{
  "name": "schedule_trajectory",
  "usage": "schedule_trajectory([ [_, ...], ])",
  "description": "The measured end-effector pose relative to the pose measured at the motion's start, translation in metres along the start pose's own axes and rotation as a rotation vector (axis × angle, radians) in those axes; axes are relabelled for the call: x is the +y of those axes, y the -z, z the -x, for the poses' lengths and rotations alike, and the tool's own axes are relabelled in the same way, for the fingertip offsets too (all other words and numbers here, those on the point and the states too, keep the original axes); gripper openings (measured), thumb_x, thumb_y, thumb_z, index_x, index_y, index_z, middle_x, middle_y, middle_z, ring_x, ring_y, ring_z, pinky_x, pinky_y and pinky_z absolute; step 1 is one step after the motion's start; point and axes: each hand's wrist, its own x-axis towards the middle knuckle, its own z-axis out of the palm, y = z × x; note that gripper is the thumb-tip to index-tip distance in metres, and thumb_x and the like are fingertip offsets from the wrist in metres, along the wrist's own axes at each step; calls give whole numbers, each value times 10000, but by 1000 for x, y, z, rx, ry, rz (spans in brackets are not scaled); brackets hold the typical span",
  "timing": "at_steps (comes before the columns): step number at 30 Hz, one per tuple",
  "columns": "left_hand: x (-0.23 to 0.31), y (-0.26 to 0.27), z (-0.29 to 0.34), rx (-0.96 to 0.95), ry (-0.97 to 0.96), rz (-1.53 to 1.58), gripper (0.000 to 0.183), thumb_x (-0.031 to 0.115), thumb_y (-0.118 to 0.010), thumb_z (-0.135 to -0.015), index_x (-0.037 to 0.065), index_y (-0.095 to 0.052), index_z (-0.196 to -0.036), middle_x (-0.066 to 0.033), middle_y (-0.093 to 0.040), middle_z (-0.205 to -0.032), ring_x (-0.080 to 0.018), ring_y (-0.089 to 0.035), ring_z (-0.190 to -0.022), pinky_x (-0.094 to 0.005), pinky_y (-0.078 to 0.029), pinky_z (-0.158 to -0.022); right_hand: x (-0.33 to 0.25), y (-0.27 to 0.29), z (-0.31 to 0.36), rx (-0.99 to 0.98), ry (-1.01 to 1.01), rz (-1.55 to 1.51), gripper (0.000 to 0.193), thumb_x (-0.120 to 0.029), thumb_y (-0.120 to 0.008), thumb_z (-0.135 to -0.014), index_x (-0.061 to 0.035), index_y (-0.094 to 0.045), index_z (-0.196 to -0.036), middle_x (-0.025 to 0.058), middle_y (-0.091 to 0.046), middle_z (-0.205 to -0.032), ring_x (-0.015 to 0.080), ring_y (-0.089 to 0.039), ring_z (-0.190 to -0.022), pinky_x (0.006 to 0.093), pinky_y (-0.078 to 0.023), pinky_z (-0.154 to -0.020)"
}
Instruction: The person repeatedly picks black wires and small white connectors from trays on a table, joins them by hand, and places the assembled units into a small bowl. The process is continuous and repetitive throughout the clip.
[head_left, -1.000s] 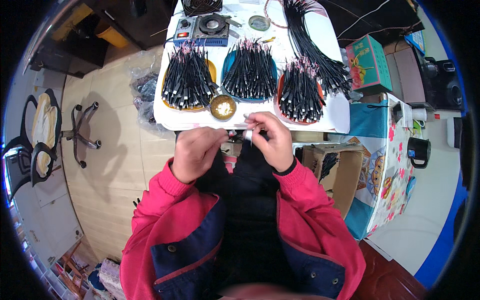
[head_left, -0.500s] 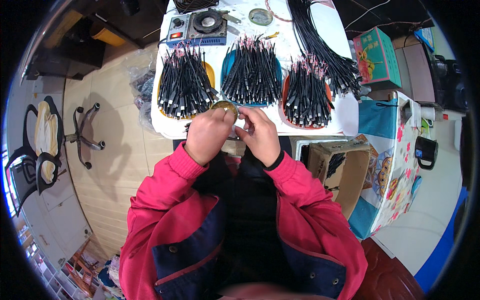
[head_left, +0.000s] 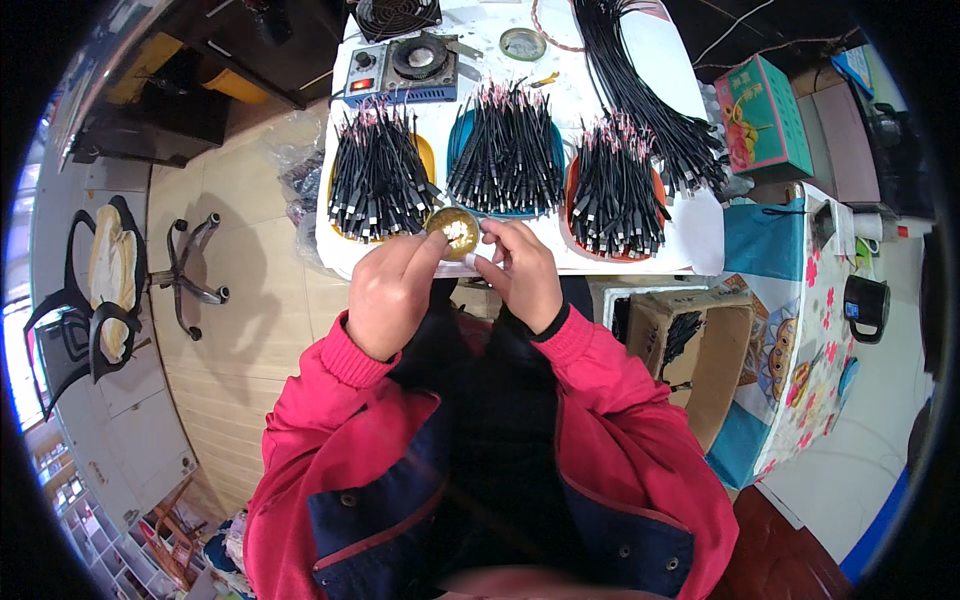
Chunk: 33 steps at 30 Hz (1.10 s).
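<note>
A small round tin (head_left: 461, 215) holding small whitish pieces sits at the table's near edge. My left hand (head_left: 393, 292) is at its left rim, fingers closed together with the tips at the dish; anything between them is too small to make out. At its right side my right hand (head_left: 527, 275) has thumb and index finger bent toward each other. Something small may be between those fingertips, but I cannot make it out. Just beyond are black cables with pink wire ends in a yellow tray (head_left: 429, 165), a blue tray (head_left: 462, 130) and an orange tray (head_left: 572, 185).
Behind the trays stand a soldering pot-like device (head_left: 420, 62) with a red switch and a black fan (head_left: 395, 15). A round lidded dish (head_left: 522, 43) and a long cable bundle (head_left: 630, 85) lie further back. An open cardboard box (head_left: 725, 370) is below right.
My left hand has drawn back toward me and left, uncovering the tin and its whitish pieces. My right hand stays near the tin's right side. The view has shifted slightly.
</note>
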Motion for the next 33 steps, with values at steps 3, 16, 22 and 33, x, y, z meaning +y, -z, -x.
schedule_trajectory([
  [3,3,13,-6,65,-38,-7,164,-15,-656,-808,-3,-646,-972,-138,-645,-768,-300,-627,-656,-377,-498,-586,1,0,0,21,9,-51,464,2,-745,-741,14,-579,-1173,95,-597,-912,185,-568,-691,293,-485,-621],
  [16,-22,-5,13,-262,856,861,93,48,-628,-899,-31,-667,-870,-58,-660,-725,-107,-528,-508,-234,-371,-469,1,2,0,4,51,50,585,-172,-790,-705,1,-549,-1209,122,-584,-1039,257,-613,-825,345,-512,-704],
  [22,-30,-12,42,-155,1328,1568,156,82,-565,-951,-55,-639,-935,-30,-568,-700,-33,-320,-444,-185,-264,-436,-19,-17,-2,134,72,364,668,-232,-842,-616,-3,-553,-1172,106,-559,-1030,272,-615,-882,342,-512,-708],
  [33,-34,-21,55,-102,1518,1904,161,121,-504,-992,-33,-547,-998,23,-454,-665,-32,-299,-465,-196,-247,-441,-24,-13,1,170,220,443,730,-236,-848,-558,-15,-554,-1189,110,-558,-1111,267,-598,-960,329,-525,-740],
])
